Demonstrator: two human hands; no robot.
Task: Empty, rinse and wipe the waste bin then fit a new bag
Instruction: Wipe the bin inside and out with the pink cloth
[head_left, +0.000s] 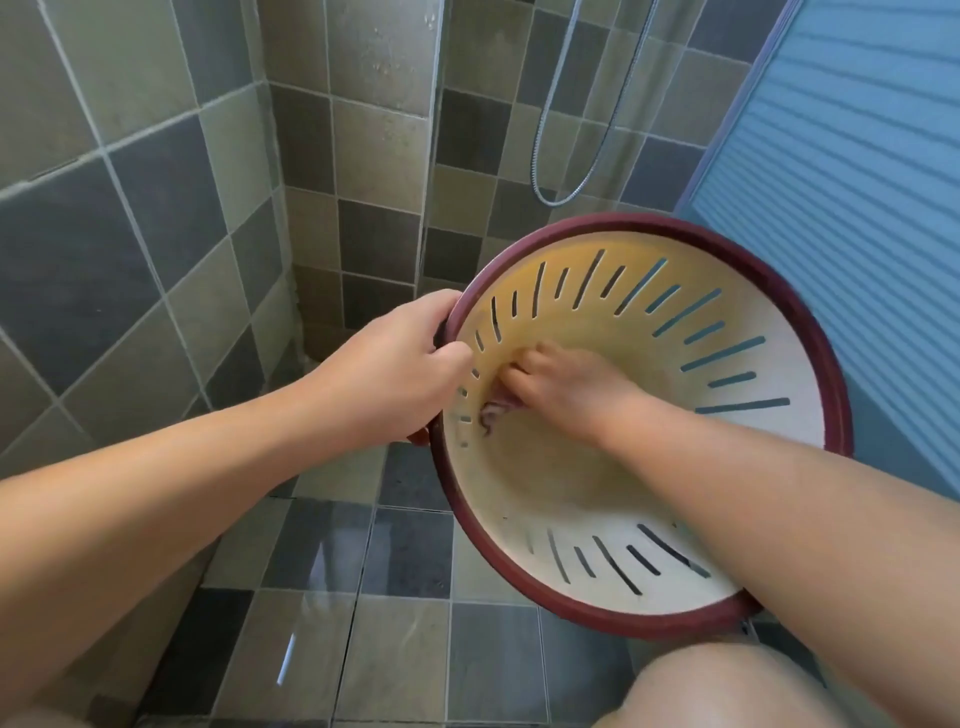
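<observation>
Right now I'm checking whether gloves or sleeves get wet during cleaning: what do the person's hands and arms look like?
Both arms are bare as far as the view shows, with no sleeve in sight. The left hand and right hand wear no gloves. No ring, watch, bracelet or marking shows on the visible sides of the hands or wrists.

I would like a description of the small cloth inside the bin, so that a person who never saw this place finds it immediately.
Find the round cream waste bin with the dark red rim, tilted above the tiled floor. Deep inside, against its slotted wall, the right hand presses a small crumpled cloth. Its purplish colour sets it apart from the pale plastic.
</observation>
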